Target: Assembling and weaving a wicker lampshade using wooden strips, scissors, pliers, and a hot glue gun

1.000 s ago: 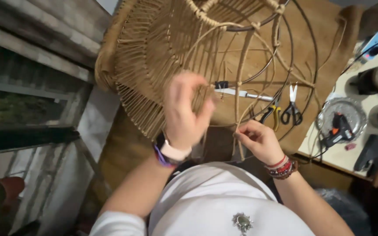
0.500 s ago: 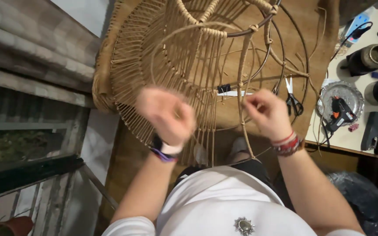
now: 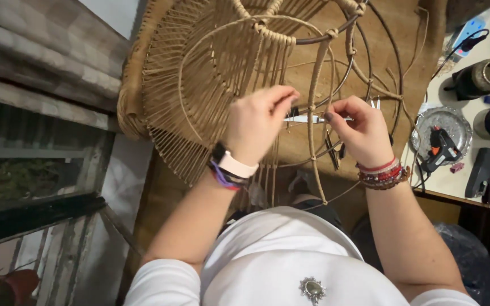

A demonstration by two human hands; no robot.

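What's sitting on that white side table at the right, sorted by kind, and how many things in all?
Glue gun: 1
Round silver tray under it: 1
Dark metal jar: 1
Black tool near the table's front edge: 1
Small pink piece: 1
Total: 5 that show clearly; items at the picture's edge are cut off.

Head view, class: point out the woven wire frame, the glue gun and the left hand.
woven wire frame (image 3: 211, 73), head view, on its cord-wrapped spokes.
glue gun (image 3: 441, 146), head view, on its black body.
left hand (image 3: 259, 122), head view, on its back.
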